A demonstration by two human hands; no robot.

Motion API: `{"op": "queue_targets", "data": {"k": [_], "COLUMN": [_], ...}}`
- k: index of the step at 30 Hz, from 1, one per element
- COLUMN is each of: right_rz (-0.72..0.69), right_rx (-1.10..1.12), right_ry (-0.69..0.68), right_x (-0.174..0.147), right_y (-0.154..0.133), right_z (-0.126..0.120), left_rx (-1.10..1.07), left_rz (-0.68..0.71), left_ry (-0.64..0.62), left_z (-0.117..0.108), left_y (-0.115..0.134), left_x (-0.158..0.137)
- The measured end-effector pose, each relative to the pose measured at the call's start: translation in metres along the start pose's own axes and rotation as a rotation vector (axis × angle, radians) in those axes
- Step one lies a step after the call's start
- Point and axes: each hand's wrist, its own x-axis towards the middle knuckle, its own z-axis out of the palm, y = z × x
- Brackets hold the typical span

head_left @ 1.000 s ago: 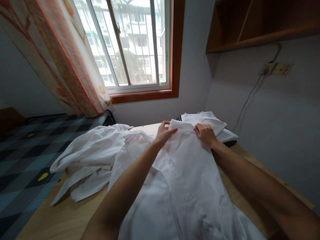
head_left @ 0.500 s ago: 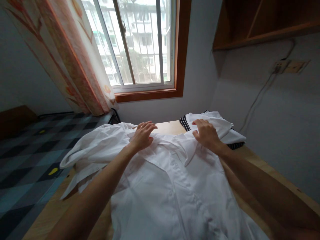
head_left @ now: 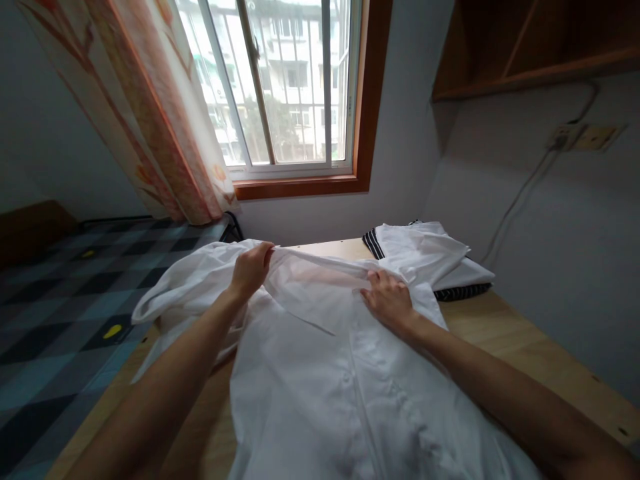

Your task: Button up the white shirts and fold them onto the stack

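Head view: shirt (head_left: 300, 387) spread on surface (head_left: 520, 340), button side up.
The left hand (head_left: 251, 269) is closed on the shirt's far edge, toward the left. The right hand (head_left: 389, 303) rests on the shirt near the collar, fingers bent; whether it grips cannot be told. A clothes pile (head_left: 423, 252) lies just beyond the right hand.

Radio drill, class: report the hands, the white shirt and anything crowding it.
Left hand gripping white shirt at top edge; right hand on its upper right, grip unclear. Front spread, rumpled, over table. Folded clothes close beyond right hand.
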Motion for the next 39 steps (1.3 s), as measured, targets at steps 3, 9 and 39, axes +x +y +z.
{"op": "queue_targets", "data": {"k": [3, 9, 39], "right_rz": [0.099, 0.139, 0.187], "right_rx": [0.016, 0.007, 1.585], "right_ry": [-0.011, 0.019, -0.171], "right_x": [0.007, 0.019, 0.045], "right_y": [0.003, 0.009, 0.121], "right_z": [-0.002, -0.002, -0.047], "left_rx": [0.009, -0.067, -0.733], "left_rz": [-0.028, -0.048, -0.41], "left_ry": [-0.001, 0.094, -0.389], "left_z": [-0.006, -0.022, -0.047], "left_y": [0.002, 0.017, -0.011], "left_x": [0.003, 0.008, 0.002]}}
